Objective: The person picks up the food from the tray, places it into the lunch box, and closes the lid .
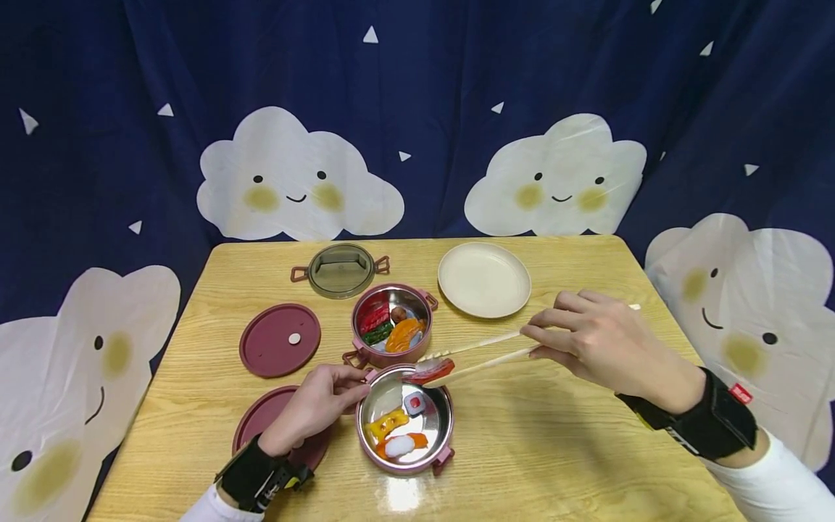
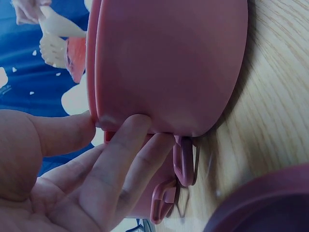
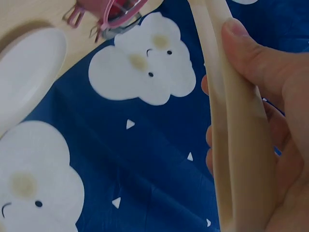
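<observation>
At the near pink pot [image 1: 450, 429], my left hand [image 1: 320, 404] grips the left side by its rim and handle; in the left wrist view the thumb is at the rim and the fingers lie against the wall. My right hand [image 1: 590, 348] holds cream tongs [image 1: 483, 366]. Between the tong tips is a red-and-white toy food slice [image 1: 432, 372], over the pot's far rim. Inside this pot lie a yellow toy piece [image 1: 388, 425], an orange-and-white toy sushi [image 1: 401, 445] and a small toy sushi roll [image 1: 414, 404].
Behind stands another pink pot [image 1: 391, 358] with red, green, orange and brown toy food. Farther back are a clear dark lid [image 1: 339, 279] and a cream plate [image 1: 485, 279]. Two maroon discs, one upper [image 1: 270, 341] and one lower [image 1: 251, 428] partly under my left arm, lie left.
</observation>
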`<control>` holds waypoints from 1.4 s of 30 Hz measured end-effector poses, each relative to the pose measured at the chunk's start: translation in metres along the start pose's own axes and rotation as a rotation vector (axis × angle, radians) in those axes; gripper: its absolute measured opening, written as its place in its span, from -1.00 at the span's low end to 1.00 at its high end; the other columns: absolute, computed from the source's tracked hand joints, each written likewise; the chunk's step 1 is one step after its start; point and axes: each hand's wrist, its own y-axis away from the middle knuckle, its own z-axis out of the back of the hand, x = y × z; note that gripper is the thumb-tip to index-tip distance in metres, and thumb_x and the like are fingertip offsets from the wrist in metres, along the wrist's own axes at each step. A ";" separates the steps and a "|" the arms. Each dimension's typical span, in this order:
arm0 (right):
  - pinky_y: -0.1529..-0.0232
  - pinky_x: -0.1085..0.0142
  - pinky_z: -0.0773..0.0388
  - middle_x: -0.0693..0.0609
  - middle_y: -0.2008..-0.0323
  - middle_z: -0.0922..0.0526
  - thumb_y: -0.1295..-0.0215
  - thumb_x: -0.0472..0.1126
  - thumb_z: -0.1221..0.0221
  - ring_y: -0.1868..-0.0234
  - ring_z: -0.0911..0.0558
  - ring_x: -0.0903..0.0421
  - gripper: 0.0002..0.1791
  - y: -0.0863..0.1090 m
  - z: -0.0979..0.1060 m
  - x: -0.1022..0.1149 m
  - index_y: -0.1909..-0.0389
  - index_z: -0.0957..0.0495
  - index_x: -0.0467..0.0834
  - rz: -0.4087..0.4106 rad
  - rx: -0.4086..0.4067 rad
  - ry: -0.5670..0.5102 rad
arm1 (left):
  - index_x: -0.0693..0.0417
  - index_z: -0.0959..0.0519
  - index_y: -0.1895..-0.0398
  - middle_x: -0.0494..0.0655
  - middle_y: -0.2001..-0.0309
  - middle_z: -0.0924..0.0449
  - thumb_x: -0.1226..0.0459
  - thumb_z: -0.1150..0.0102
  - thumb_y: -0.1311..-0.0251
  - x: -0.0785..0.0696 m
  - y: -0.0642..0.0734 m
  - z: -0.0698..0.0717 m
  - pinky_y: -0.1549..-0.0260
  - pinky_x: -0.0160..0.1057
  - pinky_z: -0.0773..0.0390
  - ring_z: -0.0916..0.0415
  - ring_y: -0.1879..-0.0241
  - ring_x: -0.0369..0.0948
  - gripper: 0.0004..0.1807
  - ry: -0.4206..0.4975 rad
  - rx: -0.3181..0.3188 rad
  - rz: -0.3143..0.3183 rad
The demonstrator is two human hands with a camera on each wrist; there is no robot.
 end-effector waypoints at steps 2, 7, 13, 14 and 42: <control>0.37 0.29 -0.53 0.21 0.32 -0.78 -0.71 0.18 0.12 0.36 -0.52 0.21 -0.41 -0.001 -0.001 0.004 0.16 -0.84 -0.01 0.017 -0.002 -0.004 | 0.20 -0.75 -0.09 0.02 0.02 -0.80 0.29 -0.32 -0.42 0.000 0.000 0.000 0.25 -0.38 -0.65 -0.74 0.14 -0.24 -0.73 0.006 0.004 -0.003; 0.36 0.32 -0.49 0.23 0.32 -0.77 -0.72 0.15 0.15 0.38 -0.45 0.20 -0.43 -0.002 -0.005 0.013 0.16 -0.81 0.02 0.054 0.021 -0.015 | 0.21 -0.75 -0.09 0.03 0.02 -0.80 0.29 -0.32 -0.42 0.001 0.000 0.001 0.24 -0.40 -0.66 -0.75 0.13 -0.23 -0.73 0.010 0.010 -0.016; 0.35 0.32 -0.46 0.25 0.30 -0.75 -0.65 0.10 -0.03 0.37 -0.46 0.20 -0.60 -0.005 -0.012 0.022 0.15 -0.78 0.02 0.087 0.083 -0.029 | 0.21 -0.75 -0.09 0.04 0.02 -0.80 0.28 -0.32 -0.42 0.001 0.000 0.002 0.24 -0.39 -0.67 -0.76 0.15 -0.24 -0.72 0.009 0.015 -0.029; 0.35 0.32 -0.47 0.26 0.30 -0.75 -0.58 0.08 -0.13 0.36 -0.47 0.21 -0.68 -0.006 -0.014 0.024 0.15 -0.78 0.02 0.093 0.093 -0.033 | 0.22 -0.74 -0.09 0.04 0.02 -0.80 0.28 -0.32 -0.42 0.001 0.000 0.002 0.23 -0.39 -0.67 -0.76 0.14 -0.24 -0.72 0.009 0.015 -0.030; 0.32 0.34 -0.48 0.26 0.35 -0.70 -0.04 0.09 -0.58 0.33 -0.51 0.21 -0.69 -0.017 -0.034 0.034 0.30 -0.73 0.06 0.137 0.242 0.044 | 0.21 -0.74 -0.10 0.04 0.02 -0.80 0.28 -0.32 -0.42 0.000 0.000 0.001 0.25 -0.39 -0.67 -0.76 0.13 -0.22 -0.72 0.012 0.015 -0.012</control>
